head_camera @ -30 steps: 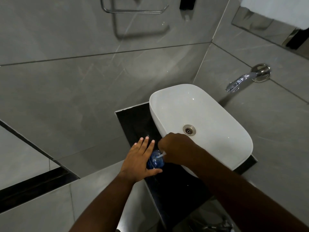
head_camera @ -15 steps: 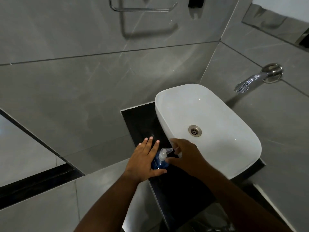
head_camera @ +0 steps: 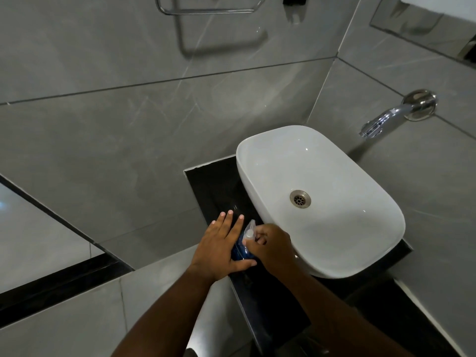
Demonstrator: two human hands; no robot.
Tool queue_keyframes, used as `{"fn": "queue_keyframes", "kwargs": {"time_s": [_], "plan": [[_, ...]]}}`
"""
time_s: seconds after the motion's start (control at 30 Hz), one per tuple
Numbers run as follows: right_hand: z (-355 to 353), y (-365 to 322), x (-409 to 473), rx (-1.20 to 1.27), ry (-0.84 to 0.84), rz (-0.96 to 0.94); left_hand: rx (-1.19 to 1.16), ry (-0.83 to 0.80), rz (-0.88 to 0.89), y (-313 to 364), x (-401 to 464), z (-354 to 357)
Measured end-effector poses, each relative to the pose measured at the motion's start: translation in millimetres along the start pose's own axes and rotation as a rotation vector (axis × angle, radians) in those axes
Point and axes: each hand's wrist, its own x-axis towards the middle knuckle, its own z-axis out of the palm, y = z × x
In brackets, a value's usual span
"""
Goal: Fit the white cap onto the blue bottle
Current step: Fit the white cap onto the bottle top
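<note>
A blue bottle (head_camera: pixel 240 249) stands on the black counter (head_camera: pixel 219 191) just left of the basin. A white pump cap (head_camera: pixel 249 231) sits on top of its neck, nozzle pointing away from me. My left hand (head_camera: pixel 221 247) lies flat against the bottle's left side, fingers straight and thumb hooked under its front. My right hand (head_camera: pixel 273 244) is curled around the bottle's right side, with fingertips at the base of the cap. Most of the bottle is hidden between the two hands.
A white vessel basin (head_camera: pixel 365 264) with a metal drain (head_camera: pixel 300 199) fills the counter's right part. A chrome spout (head_camera: pixel 386 119) sticks out of the right wall. A chrome towel rail (head_camera: pixel 208 12) hangs on the grey tiled wall above.
My right hand lifted off the top of the bottle, uncovering the white cap, then closed back in around the cap's base. The left hand stayed against the bottle.
</note>
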Motion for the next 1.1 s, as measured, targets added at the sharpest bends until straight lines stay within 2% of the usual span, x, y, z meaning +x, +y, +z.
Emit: {"fn": "queue_keyframes", "kwargs": {"time_s": [0.2,0.3,0.47,0.67,0.77,0.87,0.97,1.1], "plan": [[-5.6,-2.9,-7.7,0.050,0.076,-0.176,-0.037,0.000,0.005,0.0,0.5,-1.0],[-2.3,-1.1,-6.0,0.014,0.017,-0.158,-0.052,0.004,0.000,-0.9,0.5,0.2],[-8.2,0.3,-3.7,-0.071,0.140,-0.149,-0.043,0.002,-0.009,-0.2,0.1,3.9],[-5.9,3.3,-9.3,-0.099,0.129,-0.279,-0.087,0.009,-0.005,-2.0,-0.2,4.8],[-4.7,7.5,-6.4,-0.075,0.162,-0.231,-0.075,0.004,-0.008,-2.2,0.3,6.1],[-0.7,10.9,-5.8,-0.042,0.096,-0.201,-0.059,0.005,-0.001,-3.7,-0.6,5.5],[1.9,15.6,-8.0,-0.088,0.153,-0.296,-0.042,0.015,0.013,-3.5,-0.1,2.9],[2.0,20.9,-6.2,-0.114,0.159,-0.318,0.004,-0.002,0.042,-3.3,2.7,-0.1]]}}
